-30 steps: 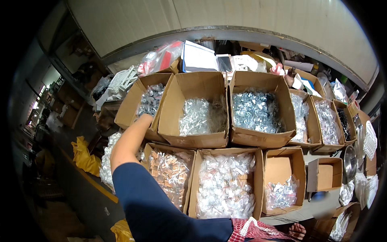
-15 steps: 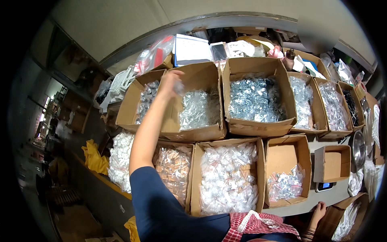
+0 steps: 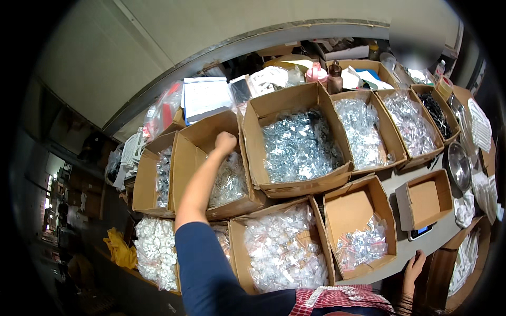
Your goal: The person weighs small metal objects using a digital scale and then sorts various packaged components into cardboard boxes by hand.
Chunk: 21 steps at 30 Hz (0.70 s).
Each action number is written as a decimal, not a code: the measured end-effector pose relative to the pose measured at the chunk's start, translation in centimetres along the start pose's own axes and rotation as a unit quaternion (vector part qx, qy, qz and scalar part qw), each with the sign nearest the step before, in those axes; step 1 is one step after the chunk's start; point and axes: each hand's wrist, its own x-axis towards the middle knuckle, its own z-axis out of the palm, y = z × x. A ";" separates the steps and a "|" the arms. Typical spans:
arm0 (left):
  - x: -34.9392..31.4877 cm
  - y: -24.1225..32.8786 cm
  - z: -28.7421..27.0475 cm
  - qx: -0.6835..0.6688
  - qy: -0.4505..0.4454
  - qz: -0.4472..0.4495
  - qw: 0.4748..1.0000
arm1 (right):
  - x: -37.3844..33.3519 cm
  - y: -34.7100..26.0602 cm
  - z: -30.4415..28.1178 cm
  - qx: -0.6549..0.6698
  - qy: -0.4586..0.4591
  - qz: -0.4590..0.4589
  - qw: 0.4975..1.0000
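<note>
My left hand (image 3: 225, 142) is closed in the upper part of a tall cardboard box (image 3: 191, 152) at the back left, above small clear bags of metal parts (image 3: 230, 179). Whatever its fingers hold, if anything, is hidden. To its left stands a narrower box with bagged grey metal pieces (image 3: 163, 176); to its right, a large box of bagged shiny hardware (image 3: 300, 145). At the lower right, my right hand (image 3: 415, 266) hangs by the table's front edge with its fingers loosely apart and nothing seen in them.
Front boxes hold bagged white parts (image 3: 284, 247) and fewer bagged metal pieces (image 3: 363, 245). A small carton (image 3: 426, 200) sits on a scale (image 3: 420, 232) beside a metal bowl (image 3: 459, 166). Behind are a clipboard (image 3: 206, 99), a phone (image 3: 241, 89) and bottles (image 3: 334, 79).
My left hand has gone from above the divide between the two back-left boxes into the second one, and its fingers have closed. The view has turned; my right hand stays by the table edge.
</note>
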 end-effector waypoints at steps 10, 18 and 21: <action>-7.9 11.2 -15.3 -0.376 0.073 0.124 0.915 | 1.4 0.7 1.7 -0.068 0.044 0.022 0.996; -5.3 19.4 -7.0 -0.340 -0.114 0.123 0.925 | 1.2 -1.6 1.3 -0.041 0.081 0.018 0.996; -2.2 21.4 -0.2 -0.354 -0.120 0.195 0.907 | 1.2 -1.5 1.2 -0.012 0.084 0.010 0.996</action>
